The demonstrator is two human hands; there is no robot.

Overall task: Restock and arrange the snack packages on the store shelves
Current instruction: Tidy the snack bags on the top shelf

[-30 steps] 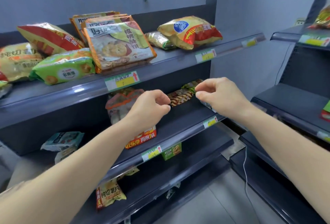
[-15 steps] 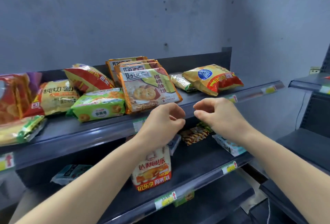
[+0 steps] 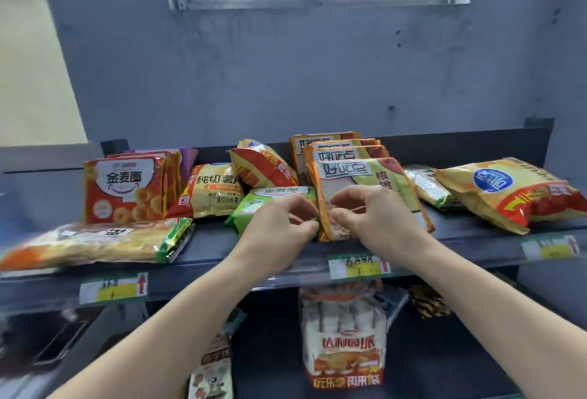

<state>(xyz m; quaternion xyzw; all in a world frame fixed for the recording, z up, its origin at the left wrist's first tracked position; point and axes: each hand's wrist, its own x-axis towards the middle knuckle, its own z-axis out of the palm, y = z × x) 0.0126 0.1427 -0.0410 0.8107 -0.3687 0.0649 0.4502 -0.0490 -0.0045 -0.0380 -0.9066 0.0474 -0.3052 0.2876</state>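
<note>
Hands sit curled at the top shelf (image 3: 216,246): left hand (image 3: 279,227) at the green pack (image 3: 254,208), right hand (image 3: 374,217) on the orange pack (image 3: 365,173) at its three o'clock. Whether either grip holds anything, I cannot tell.

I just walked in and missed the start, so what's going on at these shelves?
A person is arranging snacks on the top shelf. Their left hand is at the right end of a green snack pack, and their right hand is in front of the front walnut cookie pack of a leaning row. The fingers of both hands are curled, but whether they pinch the packs is unclear.
</note>
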